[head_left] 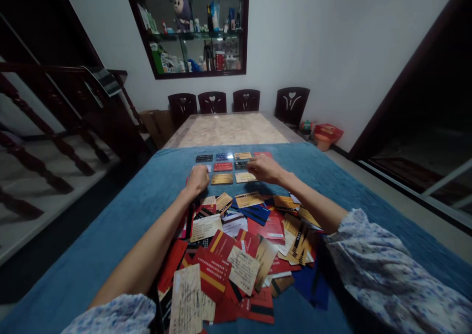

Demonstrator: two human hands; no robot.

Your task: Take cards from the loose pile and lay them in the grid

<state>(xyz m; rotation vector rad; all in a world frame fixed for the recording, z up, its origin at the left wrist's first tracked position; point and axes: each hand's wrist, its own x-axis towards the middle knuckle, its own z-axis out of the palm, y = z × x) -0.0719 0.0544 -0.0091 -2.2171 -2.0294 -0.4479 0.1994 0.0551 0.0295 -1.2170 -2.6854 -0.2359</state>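
Observation:
A loose heap of several plastic cards (236,255), red, blue, gold and cream, lies on the blue cloth (110,236) close to me. Beyond it, several cards (223,167) sit in neat rows. My left hand (198,179) rests curled at the left end of the rows, beside a gold card (221,179); what its fingers hold is hidden. My right hand (266,169) is closed, knuckles up, over the right end of the rows, next to a cream card (245,177) and a red card (262,154).
The blue cloth covers the near half of a long table; bare marble top (230,129) shows beyond. Dark chairs (213,101) line the far end. A wooden stair rail (55,108) stands left, a wall cabinet (195,29) behind, a red bag (326,132) on the floor.

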